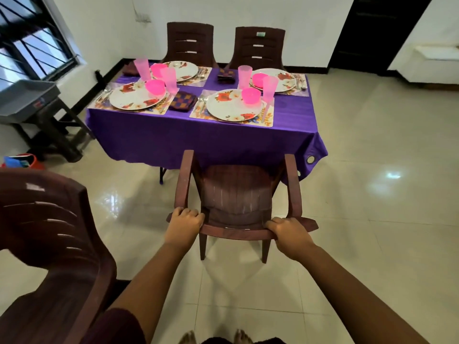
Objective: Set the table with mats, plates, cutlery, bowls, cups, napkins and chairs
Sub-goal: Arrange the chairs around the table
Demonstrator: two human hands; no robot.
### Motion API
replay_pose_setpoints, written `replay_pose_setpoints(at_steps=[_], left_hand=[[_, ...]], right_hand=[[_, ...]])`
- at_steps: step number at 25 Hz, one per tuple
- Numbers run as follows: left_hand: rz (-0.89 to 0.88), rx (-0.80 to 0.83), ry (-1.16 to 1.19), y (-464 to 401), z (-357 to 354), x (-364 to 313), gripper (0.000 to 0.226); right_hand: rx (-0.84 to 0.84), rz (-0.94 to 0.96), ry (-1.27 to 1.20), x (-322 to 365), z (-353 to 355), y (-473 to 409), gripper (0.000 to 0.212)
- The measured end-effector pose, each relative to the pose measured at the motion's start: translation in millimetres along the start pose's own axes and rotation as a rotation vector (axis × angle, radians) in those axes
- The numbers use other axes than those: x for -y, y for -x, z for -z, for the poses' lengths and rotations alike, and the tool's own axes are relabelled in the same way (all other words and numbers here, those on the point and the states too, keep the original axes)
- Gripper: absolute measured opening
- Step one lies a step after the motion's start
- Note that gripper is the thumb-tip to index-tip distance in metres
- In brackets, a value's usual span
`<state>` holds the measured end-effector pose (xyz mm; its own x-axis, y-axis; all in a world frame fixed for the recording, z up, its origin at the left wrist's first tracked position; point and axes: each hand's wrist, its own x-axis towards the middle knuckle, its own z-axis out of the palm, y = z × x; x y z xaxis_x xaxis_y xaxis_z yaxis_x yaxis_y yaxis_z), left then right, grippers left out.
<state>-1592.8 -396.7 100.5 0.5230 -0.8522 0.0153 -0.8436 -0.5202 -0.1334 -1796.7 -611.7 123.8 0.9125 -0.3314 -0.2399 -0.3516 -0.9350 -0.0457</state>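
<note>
A brown plastic chair (pixel 236 194) stands on the floor in front of the table's near right place, its seat facing the table. My left hand (pixel 185 224) grips the left end of its backrest top and my right hand (pixel 289 234) grips the right end. The table (pixel 198 142) wears a purple cloth and carries several floral mats with floral plates (pixel 229 109), pink bowls (pixel 250 95), pink cups (pixel 269 88), cutlery (pixel 201 101) and checked napkins (pixel 183 100). Two brown chairs (pixel 190 43) stand at the far side.
Another brown chair (pixel 54 244) stands close at my left, its back curving toward me. A grey tray (pixel 27 95) on a dark stand sits left of the table under the window. A red bucket (pixel 22 161) lies on the floor. Open tiled floor spreads to the right.
</note>
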Motion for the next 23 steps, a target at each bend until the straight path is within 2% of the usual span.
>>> replay_pose_setpoints(at_steps=[6,11,17,21,23], left_hand=[[-0.059,0.047,0.033,-11.6,-6.4,13.1,0.021],[-0.053,0.16,0.026,-5.3,-11.1,9.4,0.051],[-0.03,0.068,0.025,-16.4,-7.1,16.6,0.049],[-0.053,0.053,0.04,-18.0,-11.3,15.7,0.091],[-0.072,-0.023,0.079,-9.7,-12.1,17.9,0.1]], right_hand=[[-0.002,-0.01,0.142,-0.7,7.7,-12.7,0.05],[-0.025,-0.093,0.133,2.0,-4.5,-4.2,0.052],[-0.011,-0.104,0.119,5.6,1.5,-14.0,0.048],[0.016,-0.147,0.126,4.4,-1.8,-14.9,0.046],[0.033,-0.182,0.119,7.9,-1.9,-15.1,0.045]])
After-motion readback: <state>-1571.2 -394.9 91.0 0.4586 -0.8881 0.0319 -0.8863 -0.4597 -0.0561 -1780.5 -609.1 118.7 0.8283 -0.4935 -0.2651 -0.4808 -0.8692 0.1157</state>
